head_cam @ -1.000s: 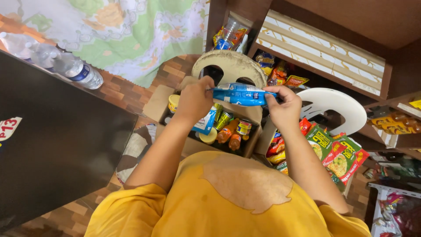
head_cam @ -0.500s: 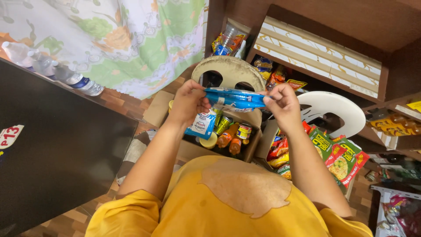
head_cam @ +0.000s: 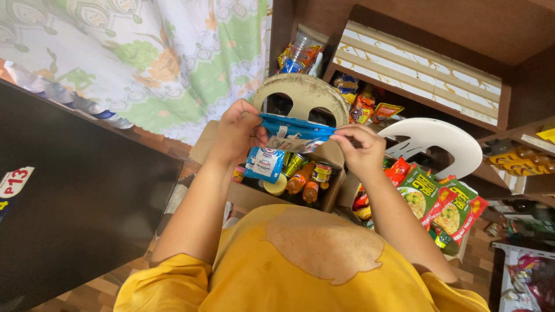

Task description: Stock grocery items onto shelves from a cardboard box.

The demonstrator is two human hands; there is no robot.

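Observation:
Both my hands hold a strip of blue snack packets [head_cam: 292, 126] stretched between them above an open cardboard box [head_cam: 248, 196]. My left hand [head_cam: 238, 132] pinches the strip's left end, and one blue-and-white packet [head_cam: 264, 164] dangles below it. My right hand [head_cam: 359, 149] grips the right end. Inside the box stand small orange bottles [head_cam: 300, 179] and a yellow-lidded jar [head_cam: 275, 186].
A beige plastic chair back [head_cam: 303, 92] and a white one [head_cam: 433, 136] stand beyond the box. Green noodle packs [head_cam: 439, 202] lie at the right. Wooden shelves [head_cam: 404, 75] hold snacks. A dark counter [head_cam: 69, 196] fills the left, below a floral curtain [head_cam: 144, 58].
My hands have shifted the blue strip slightly, and the view has tilted so the bottles on the left counter slide out of sight.

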